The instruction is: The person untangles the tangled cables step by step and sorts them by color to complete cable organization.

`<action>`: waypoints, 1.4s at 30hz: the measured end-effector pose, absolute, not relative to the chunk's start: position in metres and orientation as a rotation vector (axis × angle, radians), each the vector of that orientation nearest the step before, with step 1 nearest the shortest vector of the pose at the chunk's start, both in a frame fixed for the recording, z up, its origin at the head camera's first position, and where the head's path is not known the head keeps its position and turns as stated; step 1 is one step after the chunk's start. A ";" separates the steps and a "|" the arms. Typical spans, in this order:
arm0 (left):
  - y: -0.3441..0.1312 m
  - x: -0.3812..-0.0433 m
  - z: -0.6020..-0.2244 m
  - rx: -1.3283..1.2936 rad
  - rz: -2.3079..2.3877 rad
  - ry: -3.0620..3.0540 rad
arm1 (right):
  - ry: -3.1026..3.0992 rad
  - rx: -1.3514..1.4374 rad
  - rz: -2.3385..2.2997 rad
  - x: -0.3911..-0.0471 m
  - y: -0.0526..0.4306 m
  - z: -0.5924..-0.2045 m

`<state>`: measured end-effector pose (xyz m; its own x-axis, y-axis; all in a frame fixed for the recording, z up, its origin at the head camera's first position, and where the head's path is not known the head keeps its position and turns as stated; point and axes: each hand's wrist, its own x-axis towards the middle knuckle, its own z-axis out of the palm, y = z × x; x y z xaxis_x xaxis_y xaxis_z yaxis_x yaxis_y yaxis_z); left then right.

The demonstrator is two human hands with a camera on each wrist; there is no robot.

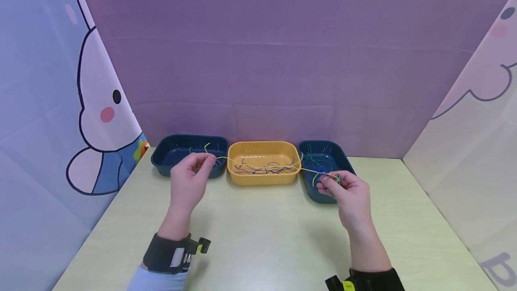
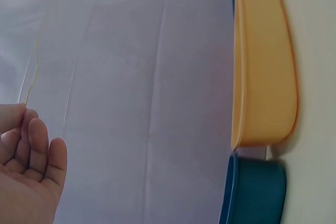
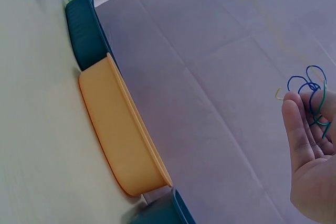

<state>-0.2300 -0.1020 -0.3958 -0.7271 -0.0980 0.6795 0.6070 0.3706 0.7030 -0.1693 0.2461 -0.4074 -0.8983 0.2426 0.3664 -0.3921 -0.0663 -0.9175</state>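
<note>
A thin yellow string (image 1: 258, 165) runs between both hands above the yellow tray. My left hand (image 1: 189, 178) pinches one end between thumb and forefinger, in front of the left dark blue tray (image 1: 163, 169); a loose tip sticks up there. My right hand (image 1: 350, 192) pinches the other end over the right dark blue tray (image 1: 315, 197). In the right wrist view, a small tangle of blue and green strings (image 3: 315, 90) is also at those fingertips. Several dark blue or purple strings (image 1: 264, 170) lie in the yellow tray (image 1: 264, 180).
Green strings (image 1: 313, 158) lie in the right dark blue tray. All the trays stand in a row at the back of the pale table (image 1: 262, 232). A purple cloth (image 1: 262, 57) hangs behind, with printed cloths at both sides.
</note>
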 end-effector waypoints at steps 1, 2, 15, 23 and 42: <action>-0.105 -0.230 -0.395 -0.418 -1.411 -1.973 | -1.773 0.161 2.026 -0.169 0.248 -0.407; -0.108 -0.231 -0.395 -0.399 -1.419 -1.964 | -1.756 0.160 2.037 -0.169 0.249 -0.406; -0.139 -0.239 -0.398 -0.069 -1.428 -1.984 | -1.634 0.053 2.084 -0.168 0.267 -0.404; -0.140 -0.240 -0.399 0.019 -1.471 -1.993 | -1.610 0.026 2.092 -0.168 0.270 -0.404; -0.141 -0.253 -0.409 0.012 -1.422 -2.053 | -1.676 0.055 2.061 -0.169 0.263 -0.403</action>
<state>-0.2525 -0.1415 -0.4086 -0.7999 -0.3488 0.4883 0.3346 0.4163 0.8454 -0.1694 0.2628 -0.4029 -0.8840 0.3369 0.3240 -0.3858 -0.1346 -0.9127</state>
